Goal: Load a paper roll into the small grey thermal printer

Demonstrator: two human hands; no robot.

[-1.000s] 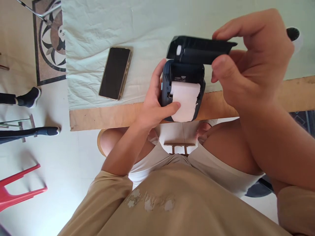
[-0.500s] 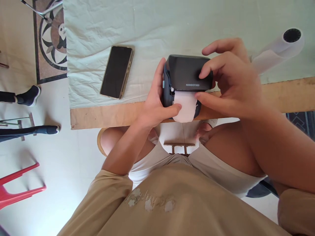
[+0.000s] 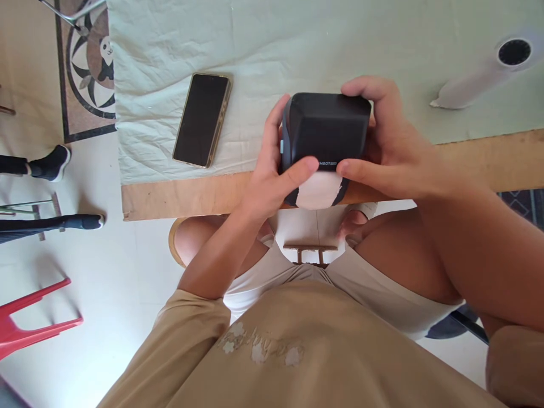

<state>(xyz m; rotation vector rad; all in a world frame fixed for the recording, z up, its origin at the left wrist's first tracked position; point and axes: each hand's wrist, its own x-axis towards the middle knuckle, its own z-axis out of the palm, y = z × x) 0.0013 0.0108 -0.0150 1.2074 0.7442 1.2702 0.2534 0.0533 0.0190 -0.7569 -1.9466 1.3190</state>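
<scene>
A small black label printer (image 3: 329, 127) with a dark blue body is held over the table's near edge, between both hands. White label paper (image 3: 319, 190) sticks out below its lid on the side facing me. My left hand (image 3: 272, 164) is closed around the printer's left side, its thumb lying on the front edge of the lid. On the other side, my right hand (image 3: 395, 141) grips the printer, with a finger over the far right corner and the thumb at the lid's front edge. The lid sits down against the body.
A smartphone (image 3: 202, 120) lies screen up on the pale green cloth (image 3: 272, 45), left of the printer. A whitish cylindrical object with a dark round end (image 3: 488, 73) is at the right. Another person's feet (image 3: 51, 163) and a red stool (image 3: 38, 317) are on the left.
The printer's lid has come down from slightly raised to shut. My left thumb has moved up from the paper onto the lid, and my right fingers have shifted to the printer's right side.
</scene>
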